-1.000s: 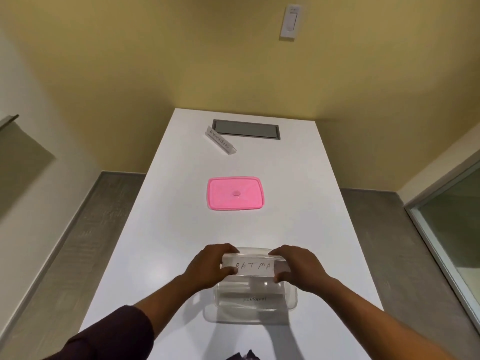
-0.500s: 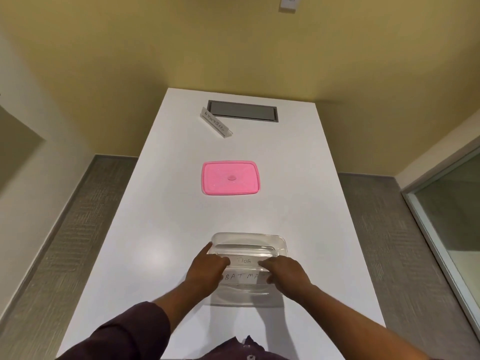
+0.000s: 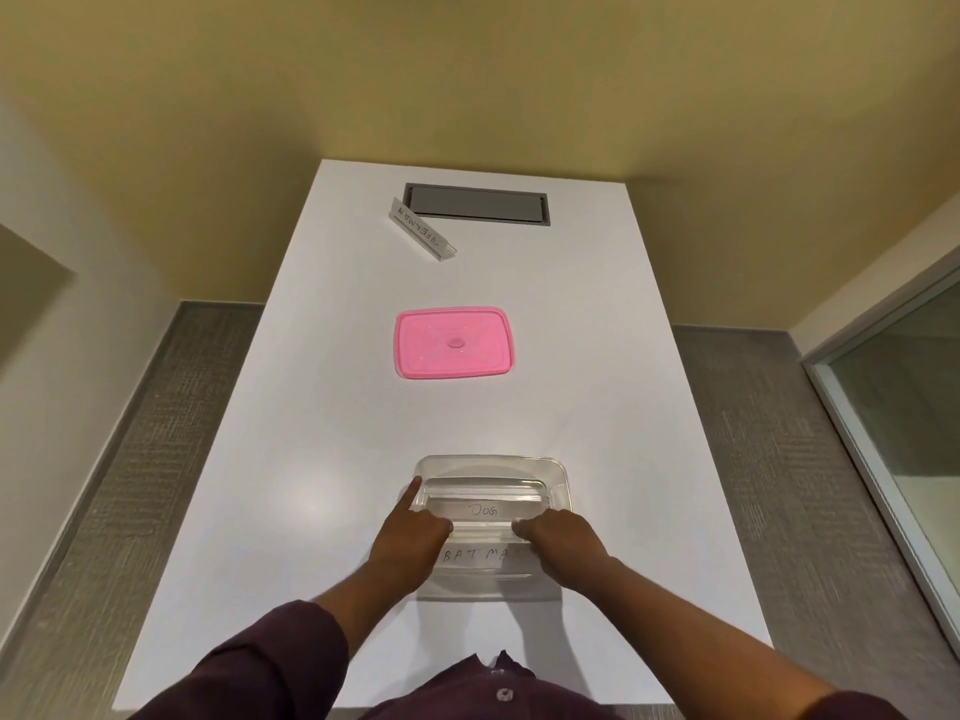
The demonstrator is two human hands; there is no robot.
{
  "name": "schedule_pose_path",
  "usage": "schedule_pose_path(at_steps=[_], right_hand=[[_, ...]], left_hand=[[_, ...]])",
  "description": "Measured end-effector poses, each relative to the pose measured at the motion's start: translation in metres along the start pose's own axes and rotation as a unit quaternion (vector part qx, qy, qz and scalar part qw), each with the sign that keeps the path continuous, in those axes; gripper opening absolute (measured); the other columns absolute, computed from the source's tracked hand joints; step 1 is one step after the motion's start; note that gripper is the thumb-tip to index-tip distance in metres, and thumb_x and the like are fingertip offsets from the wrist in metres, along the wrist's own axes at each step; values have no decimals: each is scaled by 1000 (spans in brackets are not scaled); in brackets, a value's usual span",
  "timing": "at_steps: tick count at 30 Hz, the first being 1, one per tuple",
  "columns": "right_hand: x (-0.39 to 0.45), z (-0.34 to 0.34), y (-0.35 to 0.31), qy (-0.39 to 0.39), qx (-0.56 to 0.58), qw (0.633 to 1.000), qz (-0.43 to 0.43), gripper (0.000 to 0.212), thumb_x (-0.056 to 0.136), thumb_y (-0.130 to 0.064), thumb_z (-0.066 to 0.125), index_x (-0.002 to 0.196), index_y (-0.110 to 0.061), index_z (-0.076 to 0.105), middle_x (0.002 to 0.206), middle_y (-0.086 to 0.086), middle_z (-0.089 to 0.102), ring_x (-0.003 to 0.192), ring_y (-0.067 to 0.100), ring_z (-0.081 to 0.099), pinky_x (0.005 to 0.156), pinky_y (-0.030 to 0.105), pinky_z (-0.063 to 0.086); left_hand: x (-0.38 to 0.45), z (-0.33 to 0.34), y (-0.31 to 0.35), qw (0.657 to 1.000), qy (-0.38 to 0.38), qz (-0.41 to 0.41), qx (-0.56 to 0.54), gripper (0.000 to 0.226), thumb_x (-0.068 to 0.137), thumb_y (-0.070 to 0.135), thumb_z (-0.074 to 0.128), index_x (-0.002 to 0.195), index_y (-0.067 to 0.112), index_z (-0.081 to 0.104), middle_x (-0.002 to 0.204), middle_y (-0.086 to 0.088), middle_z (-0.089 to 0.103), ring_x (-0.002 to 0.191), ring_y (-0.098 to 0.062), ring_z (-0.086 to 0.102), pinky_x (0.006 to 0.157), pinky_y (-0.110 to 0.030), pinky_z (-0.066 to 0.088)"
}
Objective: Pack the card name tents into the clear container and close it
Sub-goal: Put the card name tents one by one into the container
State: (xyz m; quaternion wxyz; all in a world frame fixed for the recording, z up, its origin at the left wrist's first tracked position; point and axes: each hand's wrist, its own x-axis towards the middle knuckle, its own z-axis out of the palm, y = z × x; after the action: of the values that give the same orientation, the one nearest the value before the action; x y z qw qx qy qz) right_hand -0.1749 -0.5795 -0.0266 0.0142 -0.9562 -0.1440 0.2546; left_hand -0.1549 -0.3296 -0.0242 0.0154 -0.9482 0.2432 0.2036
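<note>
Head view: both hands, left point(image 3: 415, 544) and right point(image 3: 563, 543), press the BATMAN tent point(image 3: 480, 557) crosswise into the container point(image 3: 558, 472).

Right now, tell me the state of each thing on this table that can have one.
Clear container: open, no lid on.
Pink lid: off, lying flat mid-table.
BATMAN tent: in the container, both hands on it.
DOG tent: in the container.
SUPERMAN tent: unpacked, at the far end.
Left hand: on the BATMAN tent.
Right hand: on the BATMAN tent.

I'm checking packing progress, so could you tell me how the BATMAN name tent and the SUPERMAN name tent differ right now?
The BATMAN name tent lies inside the clear container, pressed by both hands; the SUPERMAN name tent sits untouched on the table's far end. BATMAN lies square to the person, SUPERMAN angled. Both are white hand-lettered cards.
</note>
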Motion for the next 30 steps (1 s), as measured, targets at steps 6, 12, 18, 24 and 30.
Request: schedule_pose_path(at_steps=[6, 12, 18, 24, 30], right_hand=[[6, 3, 1, -13, -5, 1000, 6, 51, 95, -6, 49, 138, -31, 61, 125, 12, 68, 114, 37, 64, 91, 40, 52], [11, 6, 0, -24, 8, 1000, 11, 53, 95, -2, 51, 142, -24, 57, 135, 9, 64, 125, 34, 59, 102, 39, 49], [19, -11, -1, -17, 61, 998, 6, 31, 93, -27, 70, 123, -19, 68, 126, 4, 67, 120, 27, 60, 98, 37, 49], [36, -49, 5, 126, 191, 973, 18, 35, 95, -49, 61, 71, -24, 64, 69, -14, 58, 68, 8, 56, 64, 26, 41], [85, -91, 17, 170, 206, 964, 6, 27, 94, -43, 62, 81, -23, 72, 79, -9, 70, 73, 10, 63, 70, 31, 51]], left_hand=[[-1, -7, 2, 999, 25, 24, 32, 41, 89, 1, 46, 118, 19, 69, 99, -8, 75, 105, -26, 69, 117, -37, -26], [3, -12, -1, 997, -9, 47, 68, 34, 89, 5, 47, 111, 18, 69, 96, -3, 74, 101, -24, 69, 123, -43, -19], [9, -16, -17, 994, -3, 107, -13, 35, 89, 35, 59, 121, 24, 68, 110, -1, 75, 124, -15, 61, 124, -48, -17], [27, -33, -50, 958, 203, 117, -163, 19, 85, 33, 60, 95, 27, 75, 87, 15, 74, 92, -4, 68, 126, -46, 11], [73, -51, -97, 951, 284, -19, -121, 21, 77, 9, 74, 94, 19, 76, 85, 2, 77, 82, -24, 72, 111, -40, 36]])
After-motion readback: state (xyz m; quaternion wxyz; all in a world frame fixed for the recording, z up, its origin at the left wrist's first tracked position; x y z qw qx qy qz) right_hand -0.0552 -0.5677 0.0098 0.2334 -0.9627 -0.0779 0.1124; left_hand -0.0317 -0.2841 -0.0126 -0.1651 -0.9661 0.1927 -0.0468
